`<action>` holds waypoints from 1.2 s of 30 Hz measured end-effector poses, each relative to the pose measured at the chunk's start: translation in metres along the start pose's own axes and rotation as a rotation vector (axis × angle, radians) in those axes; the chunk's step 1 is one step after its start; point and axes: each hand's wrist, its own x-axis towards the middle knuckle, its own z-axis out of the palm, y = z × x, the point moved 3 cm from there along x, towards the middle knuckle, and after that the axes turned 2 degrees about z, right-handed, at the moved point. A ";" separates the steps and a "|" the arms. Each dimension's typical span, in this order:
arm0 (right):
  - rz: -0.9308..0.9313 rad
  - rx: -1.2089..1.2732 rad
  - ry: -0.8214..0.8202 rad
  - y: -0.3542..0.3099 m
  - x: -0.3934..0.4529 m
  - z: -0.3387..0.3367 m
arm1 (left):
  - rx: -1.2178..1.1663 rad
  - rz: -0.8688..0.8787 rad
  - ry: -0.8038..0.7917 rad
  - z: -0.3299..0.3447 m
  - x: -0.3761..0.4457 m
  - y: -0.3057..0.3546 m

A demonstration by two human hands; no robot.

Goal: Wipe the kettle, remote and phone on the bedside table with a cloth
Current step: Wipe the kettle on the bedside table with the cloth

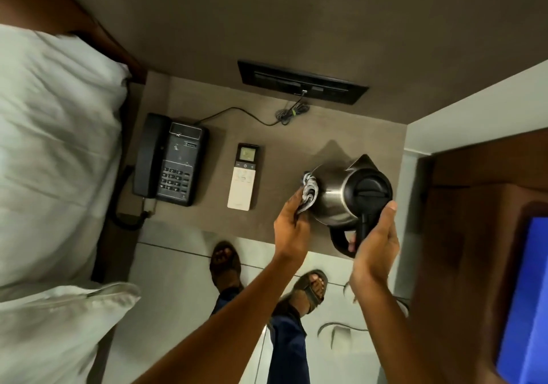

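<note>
A steel kettle (338, 196) with a black lid and handle stands on the right of the brown bedside table (267, 134). My right hand (375, 241) grips its black handle from the near side. My left hand (292, 225) presses a bunched grey-and-white cloth (310, 192) against the kettle's left wall. A white remote (242, 182) with a small screen lies in the table's middle, apart from both hands. The black corded phone (170, 161) sits at the table's left.
A bed with white pillows (56, 146) borders the table on the left. A black socket panel (299, 82) is on the wall behind, with a cable coiled below it. A wooden unit (462, 235) stands at the right. My sandalled feet are on the pale floor below.
</note>
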 end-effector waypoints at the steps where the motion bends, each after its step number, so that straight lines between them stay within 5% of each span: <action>1: 0.013 -0.003 -0.005 0.000 0.003 -0.003 | -0.041 -0.058 0.012 0.002 0.006 0.001; 4: 0.038 -0.026 -0.001 0.000 0.010 -0.011 | -0.109 -0.063 0.028 0.016 0.023 0.016; 10: 0.134 0.087 0.004 -0.002 0.014 -0.021 | 0.001 0.411 -0.188 0.036 -0.046 0.014; 17: 0.172 0.065 -0.012 -0.005 0.019 -0.023 | 0.072 0.148 0.009 0.035 0.011 0.026; 24: 0.172 0.158 -0.031 -0.006 0.018 -0.028 | 0.233 0.534 -0.252 0.058 -0.034 0.032; 28: 0.238 0.229 -0.037 -0.010 0.022 -0.037 | 0.074 0.401 -0.195 0.040 -0.045 0.006; 33: 0.213 0.220 -0.054 -0.013 0.019 -0.032 | 0.199 0.187 -0.028 0.047 0.015 0.033; 36: 0.211 0.186 -0.048 -0.011 0.017 -0.027 | 0.293 0.294 -0.132 0.069 0.028 0.057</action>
